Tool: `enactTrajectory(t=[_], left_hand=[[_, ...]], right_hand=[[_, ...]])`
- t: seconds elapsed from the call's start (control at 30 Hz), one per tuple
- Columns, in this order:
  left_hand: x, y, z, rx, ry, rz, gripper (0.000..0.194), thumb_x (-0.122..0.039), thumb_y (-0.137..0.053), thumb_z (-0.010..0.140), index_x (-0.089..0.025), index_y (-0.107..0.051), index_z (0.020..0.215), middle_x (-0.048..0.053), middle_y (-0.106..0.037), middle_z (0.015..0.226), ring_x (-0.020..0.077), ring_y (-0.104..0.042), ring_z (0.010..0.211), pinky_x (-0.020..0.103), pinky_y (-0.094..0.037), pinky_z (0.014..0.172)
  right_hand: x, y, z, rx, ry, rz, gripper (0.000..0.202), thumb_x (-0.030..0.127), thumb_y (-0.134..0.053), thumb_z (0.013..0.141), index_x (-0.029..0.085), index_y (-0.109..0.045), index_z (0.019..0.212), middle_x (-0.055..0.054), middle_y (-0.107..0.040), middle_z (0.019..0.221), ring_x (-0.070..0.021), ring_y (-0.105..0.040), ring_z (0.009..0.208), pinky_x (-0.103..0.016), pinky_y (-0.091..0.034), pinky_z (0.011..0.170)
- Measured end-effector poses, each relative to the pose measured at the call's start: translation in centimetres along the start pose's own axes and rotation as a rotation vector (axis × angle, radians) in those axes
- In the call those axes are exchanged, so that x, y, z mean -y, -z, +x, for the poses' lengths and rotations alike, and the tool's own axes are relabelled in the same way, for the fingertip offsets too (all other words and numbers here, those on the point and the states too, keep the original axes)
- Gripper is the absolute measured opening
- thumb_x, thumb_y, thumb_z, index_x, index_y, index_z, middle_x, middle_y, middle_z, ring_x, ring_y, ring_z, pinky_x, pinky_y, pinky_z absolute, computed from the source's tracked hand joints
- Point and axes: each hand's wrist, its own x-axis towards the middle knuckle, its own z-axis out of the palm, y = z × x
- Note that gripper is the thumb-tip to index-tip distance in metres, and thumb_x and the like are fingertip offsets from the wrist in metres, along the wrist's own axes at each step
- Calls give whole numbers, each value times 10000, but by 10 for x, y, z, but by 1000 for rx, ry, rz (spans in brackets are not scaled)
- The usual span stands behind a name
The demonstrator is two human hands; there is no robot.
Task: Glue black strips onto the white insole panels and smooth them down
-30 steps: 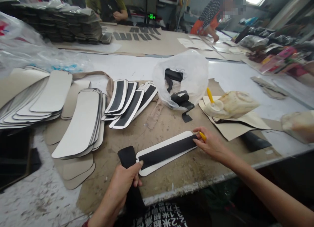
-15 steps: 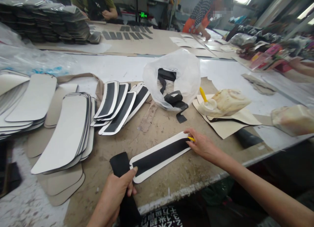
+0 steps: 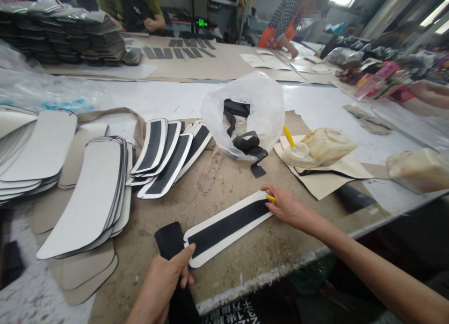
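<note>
A long white panel [image 3: 210, 247] with a black strip [image 3: 228, 226] along its middle lies on the brown work sheet [image 3: 238, 174] near the table's front edge. My left hand [image 3: 164, 282] grips a black strip bundle [image 3: 168, 237] at the panel's near end, thumb on the panel's edge. My right hand [image 3: 289, 209] presses the panel's far end and holds a small yellow tool [image 3: 271, 198].
Finished striped panels [image 3: 168, 155] fan out behind. Stacks of plain white panels [image 3: 87, 193] lie left. A plastic bag [image 3: 245, 113] holds black strips. A glue lump with a yellow handle [image 3: 315, 148] sits right. Other people work at the far table.
The view has shifted slightly left and down. My hands stay at the two ends of the panel; the right hand has drawn in a little along the strip.
</note>
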Motion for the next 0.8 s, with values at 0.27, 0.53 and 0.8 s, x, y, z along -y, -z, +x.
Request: enactTrajectory(t=[0.27, 0.53, 0.8], left_hand=[[-2, 0, 0, -7, -2, 11, 518, -590, -579, 629, -250, -394, 285, 0, -385, 313, 205, -511, 408, 330, -400, 616], [10, 3, 5, 27, -31, -4, 531, -575, -584, 680, -240, -406, 308, -2, -403, 316, 191, -504, 407, 319, -388, 597], [6, 3, 4, 16, -16, 28, 544, -598, -612, 670, -236, -405, 320, 4, -408, 321, 197, -501, 419, 324, -410, 609]], right_hand=[[7, 2, 0, -23, 40, -105, 266, 219, -461, 878, 176, -489, 1139, -107, -661, 1004, -224, -632, 875, -317, -453, 740], [4, -1, 6, -27, 53, -248, 323, 194, -503, 864, 164, -484, 1184, -115, -658, 1032, -236, -628, 922, -301, -447, 747], [5, -4, 9, -23, 33, -294, 296, 163, -497, 861, 198, -516, 1155, -102, -659, 1068, -219, -631, 926, -273, -443, 719]])
